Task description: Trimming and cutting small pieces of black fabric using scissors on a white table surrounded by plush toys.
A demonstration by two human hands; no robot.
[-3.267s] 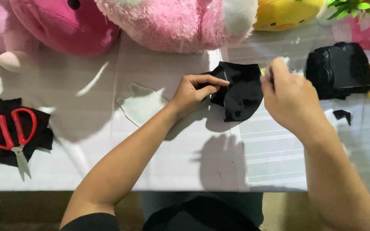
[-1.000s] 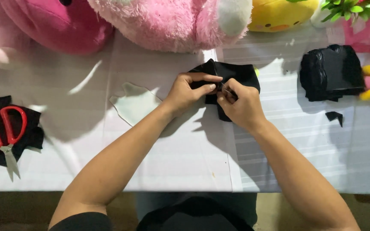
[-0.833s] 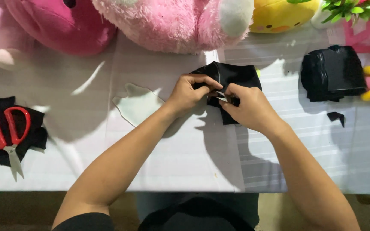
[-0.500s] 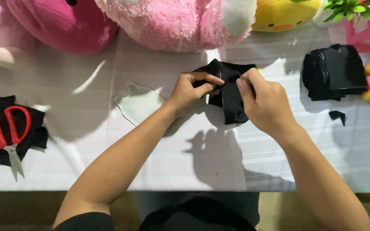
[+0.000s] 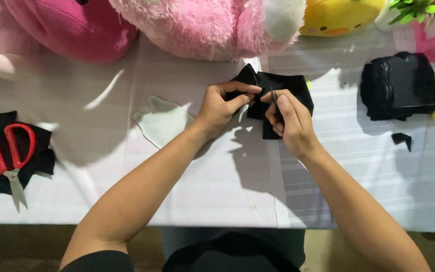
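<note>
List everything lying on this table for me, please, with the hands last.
black fabric piece: one, black, table centre, held by both hands
needle: one, thin, metallic, in right hand
pale cut-out: one, whitish, left of centre
scissors: one, red-handled, far left on black cloth
black stack: one, right
black scrap: one, below stack
plush toys: several, pink and yellow, far edge
table: one, white
left hand: pinching fabric
right hand: pinching needle

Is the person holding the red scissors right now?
No, the red scissors lie on black cloth at the table's left edge, while the left hand and right hand pinch the black fabric piece.
</note>
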